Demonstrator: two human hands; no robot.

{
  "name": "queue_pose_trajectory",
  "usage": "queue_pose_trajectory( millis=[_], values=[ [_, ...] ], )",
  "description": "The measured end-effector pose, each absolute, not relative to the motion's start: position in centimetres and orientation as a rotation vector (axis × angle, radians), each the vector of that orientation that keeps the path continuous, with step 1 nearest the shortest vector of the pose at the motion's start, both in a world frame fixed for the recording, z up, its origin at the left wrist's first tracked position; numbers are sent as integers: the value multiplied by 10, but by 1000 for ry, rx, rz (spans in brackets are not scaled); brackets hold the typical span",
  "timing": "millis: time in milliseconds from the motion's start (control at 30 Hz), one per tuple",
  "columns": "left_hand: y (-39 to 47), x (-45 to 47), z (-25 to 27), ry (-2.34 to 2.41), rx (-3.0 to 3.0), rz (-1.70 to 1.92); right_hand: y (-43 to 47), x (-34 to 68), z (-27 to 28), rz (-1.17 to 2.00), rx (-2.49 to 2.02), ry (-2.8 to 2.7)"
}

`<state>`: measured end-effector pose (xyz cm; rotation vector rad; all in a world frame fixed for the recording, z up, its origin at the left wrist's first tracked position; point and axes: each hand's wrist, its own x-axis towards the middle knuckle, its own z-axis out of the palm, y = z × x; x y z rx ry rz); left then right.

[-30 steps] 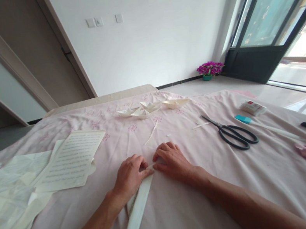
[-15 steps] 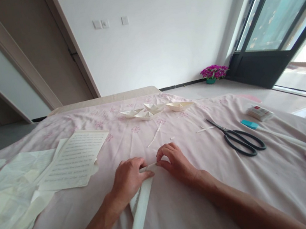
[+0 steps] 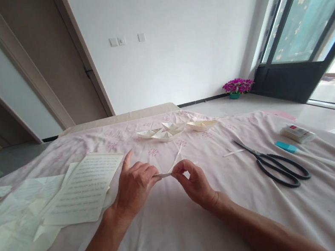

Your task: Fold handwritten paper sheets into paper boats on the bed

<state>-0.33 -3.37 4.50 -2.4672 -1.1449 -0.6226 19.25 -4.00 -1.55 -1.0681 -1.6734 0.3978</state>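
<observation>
A narrow piece of folded paper (image 3: 164, 175) stretches between my two hands, seen nearly edge-on. My left hand (image 3: 136, 183) pinches its left end between thumb and curled fingers, the index finger pointing up and away. At the other end, my right hand (image 3: 193, 180) grips it with thumb and fingertips. Part of the paper is hidden by the fingers. Just beyond the hands, a thin paper strip (image 3: 177, 155) lies on the cloth. Farther back several folded paper boats (image 3: 169, 134) sit close together.
Sheets with printed lines (image 3: 84, 187) and crumpled pale paper (image 3: 9, 240) cover the left side of the pink tablecloth (image 3: 175, 241). Black-handled scissors (image 3: 273, 163) lie on the right, near a blue cutter-like piece (image 3: 286, 147) and a small white pack (image 3: 297, 132).
The folded paper, which pointed down toward me with a long flat end showing, is now raised and turned edge-on between my hands. My left index finger has extended. The view has tilted slightly up.
</observation>
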Motion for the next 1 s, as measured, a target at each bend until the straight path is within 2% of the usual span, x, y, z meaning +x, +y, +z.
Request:
queue_pose_trajectory(
  millis=[133,567,1000],
  values=[
    [-24,-5,28,-1185,-2586,-637,-34,196,-24,285,-1065,-1762],
    [-21,0,32,-1303,-2707,-696,-36,196,-13,61,-1087,-1904],
    [-21,4,35,-1347,-2759,-656,-33,198,-19,55,-1058,-1981]
  ],
)
